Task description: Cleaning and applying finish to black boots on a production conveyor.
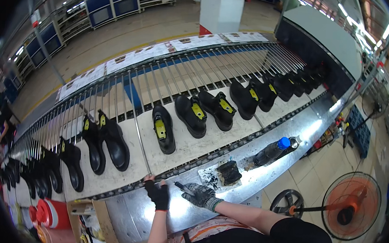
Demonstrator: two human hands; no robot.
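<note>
My left hand (156, 195), in a black fingerless glove, is at the near edge of the conveyor. Its bare fingertips are apart beside the chain, and I see nothing held in them. Just to the right, my right hand (199, 196), in a grey knitted glove, grips a short dark stick-like tool (179, 185) whose kind I cannot make out. Black shoes with yellow-green insoles stand along the white conveyor belt (130, 155). Nearest to my hands are a single shoe (163, 130) and a pair of shoes (114, 142) to its left.
On the metal ledge (263, 172) lie a black-stained cloth or sponge (230, 172) and a dark bottle with a blue cap (272, 150). An orange fan (351, 206) stands at right. Red jugs (50, 214) and a cardboard box (104, 224) sit lower left. A machine tunnel (321, 44) covers the belt's far end.
</note>
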